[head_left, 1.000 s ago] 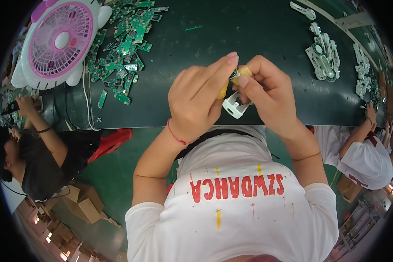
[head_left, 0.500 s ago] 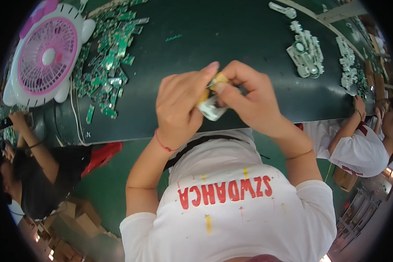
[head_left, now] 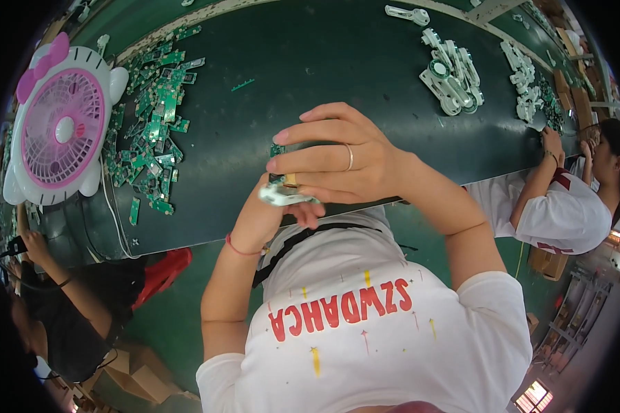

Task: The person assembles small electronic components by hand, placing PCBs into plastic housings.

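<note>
In the head view, I see the person's two bare hands close together, above the near edge of a dark green tabletop (head_left: 296,86). The right hand (head_left: 355,162), a ring (head_left: 350,157) on one finger, reaches across toward the left with its fingers spread. Two of its fingertips touch a small green circuit board (head_left: 277,150), which stands roughly upright between the hands. The right thumb is out of sight, so I can't tell whether that grip is closed on the board.

The left hand (head_left: 272,215) is lower, wearing a red wristband (head_left: 240,248). A white casing (head_left: 282,197), blurred, lies across in front of it, just below the board; the left hand is so covered that I can't tell how far its grip is closed.

Over to the left, a loose heap of green boards (head_left: 160,124) spreads beside a pink and white fan (head_left: 64,131). Near the middle lies a thin green strip (head_left: 243,85). On the right sits a cluster of white parts (head_left: 453,77), with one lone white part (head_left: 408,14) beyond it. A co-worker in black (head_left: 69,316) is on the left, another in a white shirt (head_left: 561,217) on the right, both near the tabletop.
</note>
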A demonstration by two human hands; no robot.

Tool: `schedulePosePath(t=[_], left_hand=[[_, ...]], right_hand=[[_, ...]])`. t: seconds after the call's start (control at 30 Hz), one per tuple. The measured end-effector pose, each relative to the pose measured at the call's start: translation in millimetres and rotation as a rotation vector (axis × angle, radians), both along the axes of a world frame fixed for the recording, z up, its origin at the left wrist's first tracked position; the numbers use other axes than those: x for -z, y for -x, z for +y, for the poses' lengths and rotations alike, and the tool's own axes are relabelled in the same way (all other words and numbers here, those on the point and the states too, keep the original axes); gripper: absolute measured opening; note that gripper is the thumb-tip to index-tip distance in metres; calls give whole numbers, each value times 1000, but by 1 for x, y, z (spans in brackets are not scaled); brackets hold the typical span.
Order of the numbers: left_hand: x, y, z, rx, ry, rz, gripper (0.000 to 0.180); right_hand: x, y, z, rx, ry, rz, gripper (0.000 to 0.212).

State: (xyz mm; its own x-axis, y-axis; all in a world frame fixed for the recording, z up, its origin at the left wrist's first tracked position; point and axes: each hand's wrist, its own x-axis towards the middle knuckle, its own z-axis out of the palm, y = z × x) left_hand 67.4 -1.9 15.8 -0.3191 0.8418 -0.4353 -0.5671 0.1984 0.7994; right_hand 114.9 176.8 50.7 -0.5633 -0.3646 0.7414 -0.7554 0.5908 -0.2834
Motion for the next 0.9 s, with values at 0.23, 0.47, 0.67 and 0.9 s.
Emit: schedulePosePath(t=[0.23, 0.47, 0.67, 0.9], left_hand=[[1, -2, 20, -491, -408, -277, 37], [-4, -5, 20, -490, -427, -26, 52], [-3, -4, 19, -618, -371, 411, 58], [-3, 8, 20, -625, -309, 795, 56]], right_hand=[[-13, -1, 17, 112, -277, -120, 19], [-13, 1, 20, 195, -275, -166, 24], [-25, -4, 8, 341, -41, -483, 28], [-3, -11, 0, 212, 667, -1022, 26]])
